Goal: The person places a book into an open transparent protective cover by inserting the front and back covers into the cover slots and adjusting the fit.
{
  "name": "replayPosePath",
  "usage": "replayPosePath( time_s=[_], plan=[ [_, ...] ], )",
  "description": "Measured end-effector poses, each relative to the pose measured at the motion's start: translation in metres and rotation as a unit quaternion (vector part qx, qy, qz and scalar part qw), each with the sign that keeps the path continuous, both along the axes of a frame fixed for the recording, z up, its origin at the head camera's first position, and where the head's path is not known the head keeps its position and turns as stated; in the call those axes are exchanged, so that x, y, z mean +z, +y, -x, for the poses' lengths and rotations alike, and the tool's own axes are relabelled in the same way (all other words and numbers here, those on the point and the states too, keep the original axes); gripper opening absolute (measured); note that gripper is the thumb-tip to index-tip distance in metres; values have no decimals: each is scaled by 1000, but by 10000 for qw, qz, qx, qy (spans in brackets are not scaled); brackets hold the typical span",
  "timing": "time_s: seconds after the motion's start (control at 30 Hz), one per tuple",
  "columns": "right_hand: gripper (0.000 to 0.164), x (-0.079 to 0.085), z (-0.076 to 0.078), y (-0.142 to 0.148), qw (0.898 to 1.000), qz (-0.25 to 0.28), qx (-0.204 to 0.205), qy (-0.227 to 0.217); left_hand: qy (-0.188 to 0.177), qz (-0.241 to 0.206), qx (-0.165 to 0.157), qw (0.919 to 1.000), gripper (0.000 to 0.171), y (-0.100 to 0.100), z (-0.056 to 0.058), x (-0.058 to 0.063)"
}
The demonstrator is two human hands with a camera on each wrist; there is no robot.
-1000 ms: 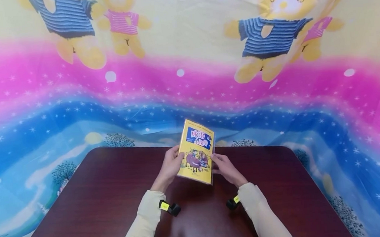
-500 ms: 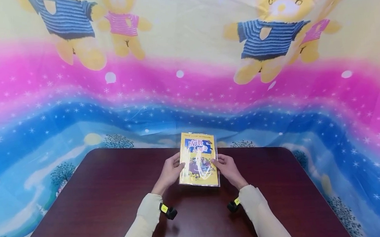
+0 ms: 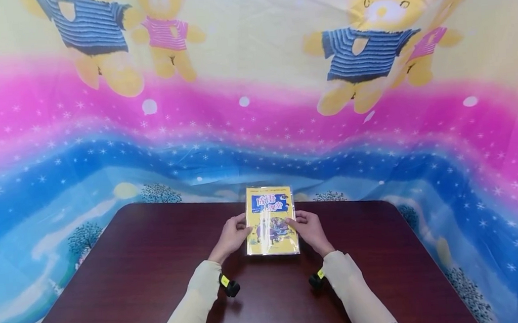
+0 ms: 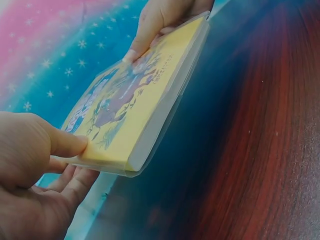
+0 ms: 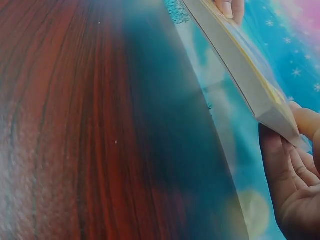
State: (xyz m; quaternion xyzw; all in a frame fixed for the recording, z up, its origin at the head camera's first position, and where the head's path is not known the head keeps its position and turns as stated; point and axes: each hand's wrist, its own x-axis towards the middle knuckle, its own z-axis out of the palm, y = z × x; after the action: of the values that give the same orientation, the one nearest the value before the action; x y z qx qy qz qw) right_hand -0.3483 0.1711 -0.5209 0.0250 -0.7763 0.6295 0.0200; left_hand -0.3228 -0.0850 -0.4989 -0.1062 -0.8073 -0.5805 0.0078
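Note:
A yellow book [image 3: 271,231] in a clear plastic cover is held up above the table, front cover toward the head camera. My left hand [image 3: 231,236] pinches its left edge, thumb on the front and fingers behind, as the left wrist view of the book [image 4: 135,105] shows. On the opposite edge my right hand [image 3: 309,231] grips it the same way. Seen from the right wrist, the white page block of the book [image 5: 240,70] is closed, and the right hand's fingers [image 5: 282,170] support its back. Glare streaks the lower cover.
A dark reddish-brown wooden table [image 3: 159,281] lies under both arms. Behind it hangs a cloth backdrop [image 3: 256,126] printed with bears and snowflakes, meeting the table's far edge. Black cameras with yellow labels, such as the left one [image 3: 230,286], are strapped to both wrists.
The book has turned from a slanted, angled pose to nearly straight and facing the head camera, and its top edge has come down. Both hands keep their hold with little movement.

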Motion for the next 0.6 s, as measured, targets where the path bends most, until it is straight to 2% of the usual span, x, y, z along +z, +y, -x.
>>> replayPosePath(
  time_s=[0.23,0.6],
  plan=[
    [32,-3,0,3,9996,-277,-46,-58,-39,369,326,9988,55,0,2,-7],
    [32,-6,1,0,9908,-1316,-293,142,39,505,407,9979,53,6,6,-14]
  ],
)
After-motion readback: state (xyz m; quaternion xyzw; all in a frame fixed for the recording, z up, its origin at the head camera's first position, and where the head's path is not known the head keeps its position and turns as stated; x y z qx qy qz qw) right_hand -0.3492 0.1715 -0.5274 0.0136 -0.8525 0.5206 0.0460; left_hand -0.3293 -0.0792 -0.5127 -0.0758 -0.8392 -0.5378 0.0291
